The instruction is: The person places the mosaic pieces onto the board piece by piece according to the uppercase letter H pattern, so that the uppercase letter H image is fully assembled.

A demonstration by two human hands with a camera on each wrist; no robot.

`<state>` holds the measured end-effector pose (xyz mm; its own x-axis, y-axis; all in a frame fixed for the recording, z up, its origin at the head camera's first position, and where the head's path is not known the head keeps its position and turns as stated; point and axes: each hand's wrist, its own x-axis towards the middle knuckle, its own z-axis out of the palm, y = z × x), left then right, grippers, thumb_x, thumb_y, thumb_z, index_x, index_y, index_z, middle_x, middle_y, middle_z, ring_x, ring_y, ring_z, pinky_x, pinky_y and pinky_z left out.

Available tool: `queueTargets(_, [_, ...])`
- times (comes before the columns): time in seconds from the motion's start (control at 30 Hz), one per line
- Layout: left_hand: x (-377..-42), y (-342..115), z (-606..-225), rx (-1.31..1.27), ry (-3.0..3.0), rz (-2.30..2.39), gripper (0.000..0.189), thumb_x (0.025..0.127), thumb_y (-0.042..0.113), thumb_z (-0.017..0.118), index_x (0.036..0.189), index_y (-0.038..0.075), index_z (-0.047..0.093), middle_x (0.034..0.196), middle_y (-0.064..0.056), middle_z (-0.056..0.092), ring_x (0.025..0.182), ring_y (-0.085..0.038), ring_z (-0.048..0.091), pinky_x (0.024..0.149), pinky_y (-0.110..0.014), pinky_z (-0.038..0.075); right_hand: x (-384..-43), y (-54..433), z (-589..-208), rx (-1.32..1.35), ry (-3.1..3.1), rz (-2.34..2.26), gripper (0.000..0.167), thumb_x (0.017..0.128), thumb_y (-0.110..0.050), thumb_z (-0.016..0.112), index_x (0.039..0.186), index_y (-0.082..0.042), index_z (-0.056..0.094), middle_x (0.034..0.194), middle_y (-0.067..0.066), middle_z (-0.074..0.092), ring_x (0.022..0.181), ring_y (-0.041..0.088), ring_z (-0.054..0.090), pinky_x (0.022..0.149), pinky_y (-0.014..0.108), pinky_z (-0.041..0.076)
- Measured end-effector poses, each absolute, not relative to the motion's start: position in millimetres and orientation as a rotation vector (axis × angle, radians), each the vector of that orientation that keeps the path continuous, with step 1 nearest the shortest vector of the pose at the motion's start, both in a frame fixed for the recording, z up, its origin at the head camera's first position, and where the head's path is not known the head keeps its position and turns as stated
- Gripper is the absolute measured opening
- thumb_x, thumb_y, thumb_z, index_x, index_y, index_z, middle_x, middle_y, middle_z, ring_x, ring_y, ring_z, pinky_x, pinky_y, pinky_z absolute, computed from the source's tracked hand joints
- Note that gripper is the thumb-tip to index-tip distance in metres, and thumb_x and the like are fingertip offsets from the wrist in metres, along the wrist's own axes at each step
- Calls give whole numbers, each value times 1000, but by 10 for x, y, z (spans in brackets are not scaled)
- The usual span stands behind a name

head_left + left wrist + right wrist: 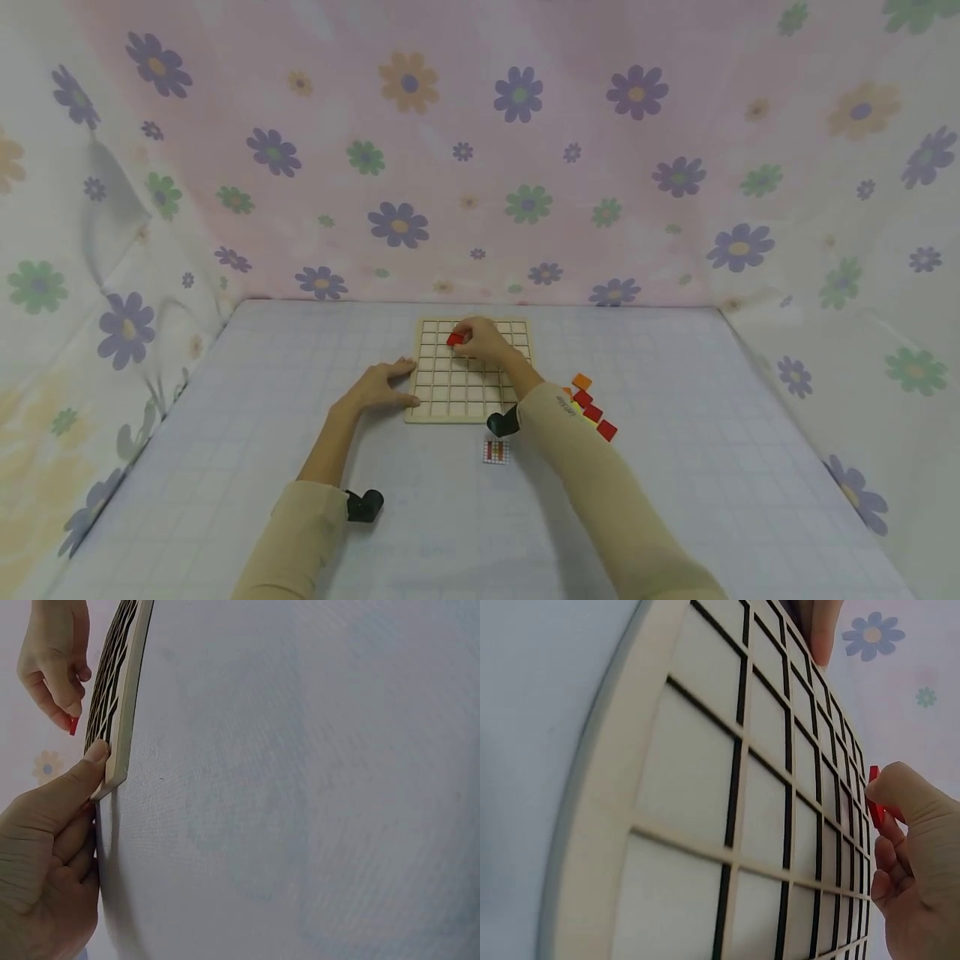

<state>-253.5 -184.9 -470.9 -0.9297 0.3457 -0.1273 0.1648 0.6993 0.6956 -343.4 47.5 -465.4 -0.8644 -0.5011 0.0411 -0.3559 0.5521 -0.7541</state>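
A wooden grid board (442,407) with square cells lies flat on the table. My right hand (483,340) pinches a red square tile (454,339) between thumb and fingers, over the board's far left part. In the right wrist view the red tile (876,796) stands on edge by the far cells. My left hand (381,387) rests at the board's left side with thumb and fingers spread. In the left wrist view its thumb (82,774) presses on the board's rim (129,712); the other fingers are partly hidden.
Several red tiles (592,412) and an orange tile (581,382) lie right of the board, some partly hidden by my right sleeve. A small pattern card (496,452) lies in front of the board. Flowered curtains (480,167) enclose the table's back and sides.
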Motion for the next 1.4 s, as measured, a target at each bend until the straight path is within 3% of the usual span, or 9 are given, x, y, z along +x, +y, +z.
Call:
queueTargets(0.6, [-2520, -1847, -4684, 424, 2659, 1090, 77, 75, 25, 80, 137, -4, 44, 145, -22, 33, 137, -35, 28, 114, -49, 20, -3422, 219, -4713, -803, 2760, -1080, 25, 89, 0, 59, 113, 5, 65, 115, 21, 61, 100, 32, 59, 82, 38, 53])
queueTargets(0.8, [-2513, -1846, -4687, 419, 2654, 1090, 78, 74, 26, 80, 137, -3, 44, 145, -22, 33, 137, -35, 29, 114, -50, 20, -3388, 178, -4776, -798, 2877, -1045, 20, 89, -5, 63, 107, 3, 69, 110, 18, 65, 104, 30, 60, 88, 36, 52])
queueTargets(1.0, [-2514, -1834, -4713, 406, 2653, 1103, 78, 73, 25, 81, 136, -2, 45, 145, -21, 33, 137, -34, 29, 114, -48, 21, -3349, 162, -4808, -701, 2967, -978, 19, 91, -6, 60, 107, -2, 70, 119, 16, 61, 112, 30, 57, 93, 35, 51])
queueTargets(1.1, [-2510, -1828, -4730, 398, 2639, 1119, 78, 73, 25, 81, 137, -2, 45, 146, -20, 33, 137, -33, 29, 114, -47, 21, -3332, 173, -4779, -690, 2952, -905, 21, 92, -11, 60, 110, -4, 69, 123, 14, 60, 111, 31, 57, 92, 36, 51])
queueTargets(1.2, [-2506, -1827, -4731, 411, 2642, 1121, 78, 73, 25, 81, 136, -3, 45, 145, -22, 33, 137, -34, 29, 114, -47, 21, -3306, 200, -4689, -703, 2894, -751, 27, 95, -18, 57, 119, -8, 66, 131, 11, 54, 116, 37, 50, 94, 44, 48])
queueTargets(1.3, [-2505, -1832, -4721, 422, 2649, 1123, 77, 73, 25, 81, 136, -3, 46, 145, -22, 33, 137, -35, 30, 114, -47, 21, -3279, 247, -4596, -739, 2808, -587, 35, 98, -23, 50, 130, -12, 58, 141, 8, 45, 125, 42, 37, 100, 54, 40])
queueTargets(1.4, [-2509, -1838, -4710, 442, 2664, 1115, 77, 73, 25, 81, 135, -4, 46, 144, -23, 34, 136, -36, 31, 114, -48, 22, -3267, 322, -4582, -815, 2738, -583, 40, 99, -24, 45, 136, -9, 51, 145, 8, 42, 131, 42, 34, 107, 57, 30])
